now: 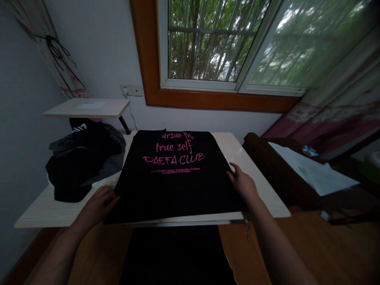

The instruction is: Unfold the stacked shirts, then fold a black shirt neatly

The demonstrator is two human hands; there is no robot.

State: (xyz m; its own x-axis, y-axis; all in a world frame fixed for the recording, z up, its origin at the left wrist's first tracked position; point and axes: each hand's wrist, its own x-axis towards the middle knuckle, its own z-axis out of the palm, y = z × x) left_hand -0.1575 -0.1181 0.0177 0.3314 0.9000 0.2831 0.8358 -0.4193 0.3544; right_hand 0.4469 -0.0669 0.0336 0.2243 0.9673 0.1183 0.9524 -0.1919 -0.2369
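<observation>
Pale desk (233, 148) against white wall (101, 47); low shelf (62, 109) over its left end. Sockets (130, 90) beside sliding window (237, 86): wooden surround (202, 99), bars (202, 31) and greenery (323, 47) outside. Left curtain (38, 23) tied; right curtain (335, 95) hangs. Floor (320, 245) brown. Light: daylight, room dim.

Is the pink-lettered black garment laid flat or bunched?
Laid flat: the black garment lies smooth on the table, lettering up, left hand and right hand at its sides.
</observation>
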